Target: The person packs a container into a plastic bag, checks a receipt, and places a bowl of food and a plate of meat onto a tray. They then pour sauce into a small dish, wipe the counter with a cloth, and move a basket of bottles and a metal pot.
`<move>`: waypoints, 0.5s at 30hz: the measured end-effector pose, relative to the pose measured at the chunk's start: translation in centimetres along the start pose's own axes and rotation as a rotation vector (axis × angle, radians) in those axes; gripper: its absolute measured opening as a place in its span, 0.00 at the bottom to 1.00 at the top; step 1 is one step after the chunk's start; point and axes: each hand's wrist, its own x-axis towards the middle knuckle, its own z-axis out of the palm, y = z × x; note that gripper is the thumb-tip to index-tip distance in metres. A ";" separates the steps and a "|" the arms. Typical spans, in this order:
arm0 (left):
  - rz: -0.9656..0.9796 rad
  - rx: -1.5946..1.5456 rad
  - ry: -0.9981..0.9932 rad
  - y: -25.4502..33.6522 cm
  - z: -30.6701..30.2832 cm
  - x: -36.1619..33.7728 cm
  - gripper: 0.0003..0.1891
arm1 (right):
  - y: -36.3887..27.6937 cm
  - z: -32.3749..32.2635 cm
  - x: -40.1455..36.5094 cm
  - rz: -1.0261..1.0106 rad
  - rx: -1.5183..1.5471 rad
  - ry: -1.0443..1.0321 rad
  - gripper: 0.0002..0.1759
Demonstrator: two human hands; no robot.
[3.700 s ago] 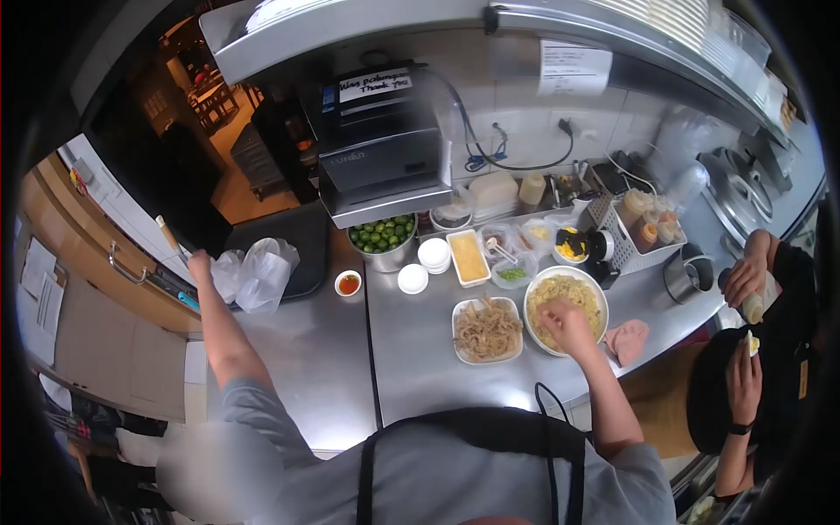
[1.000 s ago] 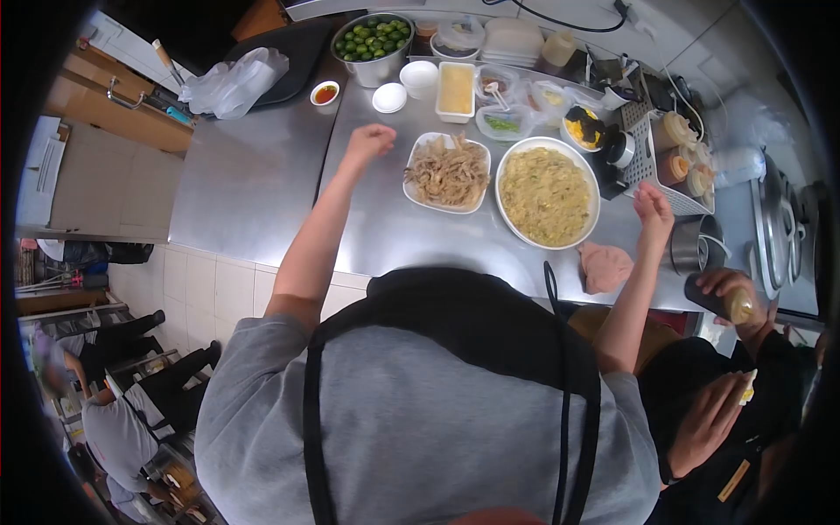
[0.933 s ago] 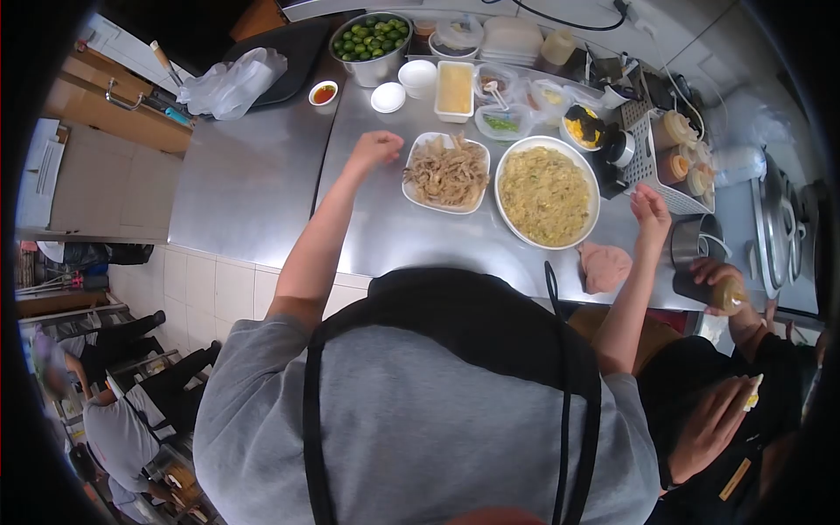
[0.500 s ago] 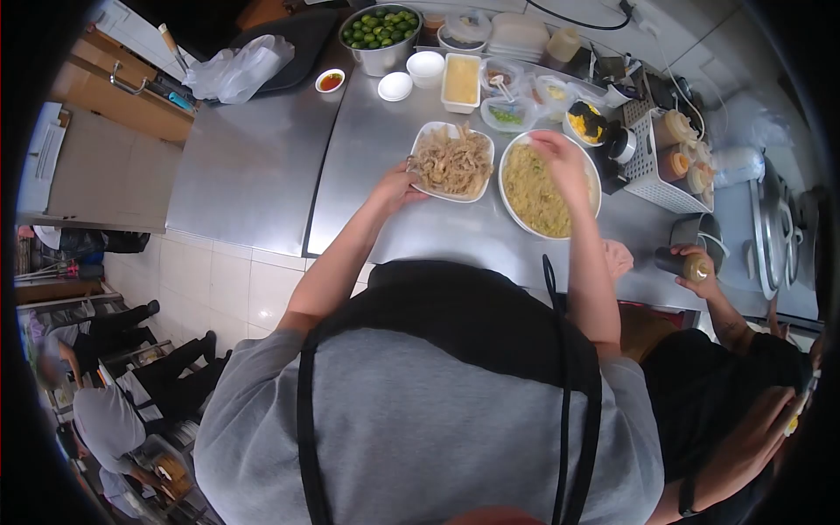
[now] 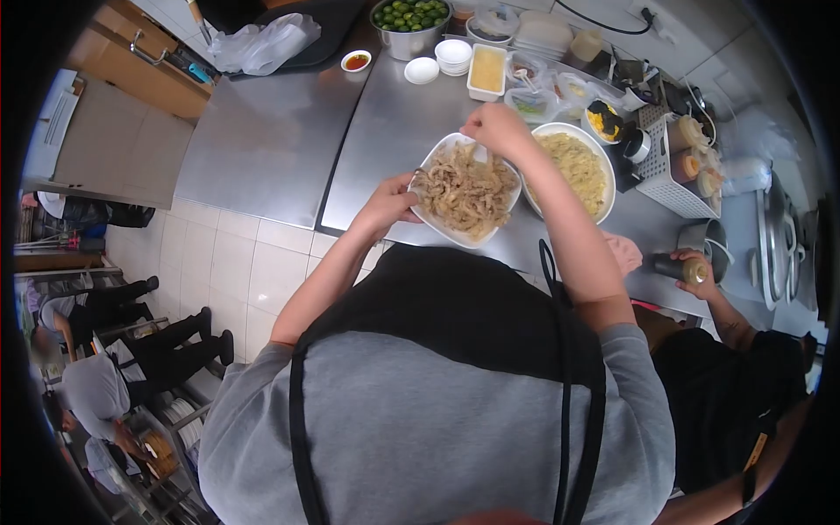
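My left hand [image 5: 391,207] is closed on the left edge of a white squarish bowl [image 5: 457,236], thumb at the rim. Light-brown shredded food [image 5: 464,188] that looks like meat fills this bowl. My right hand [image 5: 497,131] is at the bowl's far rim, fingertips pinched together. Whether they grip the rim or a small bit of food, I cannot make out. Right beside it, partly under my right forearm, stands a white oval bowl [image 5: 607,166] of yellowish food flecked with green [image 5: 573,171].
Behind the bowls are a pot of limes [image 5: 409,42], small white bowls [image 5: 453,54], a tub of pale yellow food [image 5: 486,70] and plastic bags [image 5: 534,103]. A basket of bottles [image 5: 669,188] stands right. A co-worker's hand [image 5: 696,273] holds a bottle [image 5: 674,267].
My right hand has moved left from over the oval bowl to the squarish bowl's far rim. The squarish bowl looks larger, nearer me and turned. The view has shifted slightly.
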 end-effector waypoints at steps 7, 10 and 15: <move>-0.007 0.001 0.000 -0.6 0.2 -0.9 0.25 | -1.9 0.8 -0.9 -0.093 -0.305 0.018 0.08; -0.026 -0.003 -0.007 -0.6 0.2 -1.0 0.25 | -2.5 0.9 -1.4 -0.121 -0.460 0.071 0.08; -0.025 -0.013 0.024 -0.8 -0.4 -0.9 0.23 | -1.0 -3.2 -5.3 0.005 -0.311 0.194 0.09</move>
